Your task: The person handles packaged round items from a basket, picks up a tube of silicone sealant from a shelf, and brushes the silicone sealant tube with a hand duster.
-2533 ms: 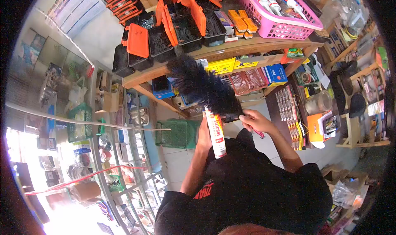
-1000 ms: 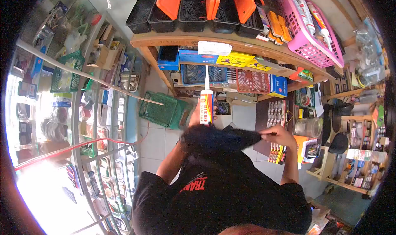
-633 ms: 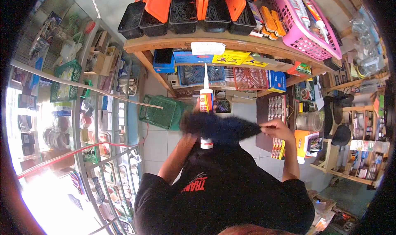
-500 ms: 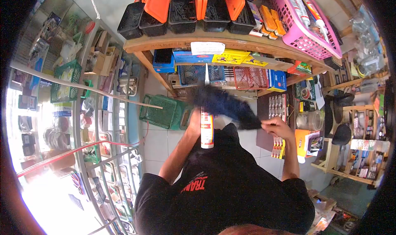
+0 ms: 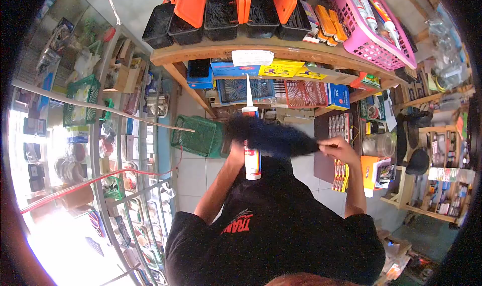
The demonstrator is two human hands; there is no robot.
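My left hand is closed round a white silicone sealant tube, which stands upright with its long white nozzle pointing up. In my right hand the fingers are pinched on the narrow end of a dark, fluffy duster. Blurred by motion, the duster lies across the middle of the tube and hides that part of it, along with some of my left fingers. The tube's bottom end and its top with the nozzle show clear of the duster.
Ahead is a wooden shelf bearing black boxes with orange lids. A pink basket of similar tubes stands on its right. A green basket sits lower left. Glass-fronted cabinets line the left; racks of goods fill the right.
The duster has moved down along the tube, uncovering the tube's top and the base of its nozzle. Both hands keep their holds and have hardly shifted.
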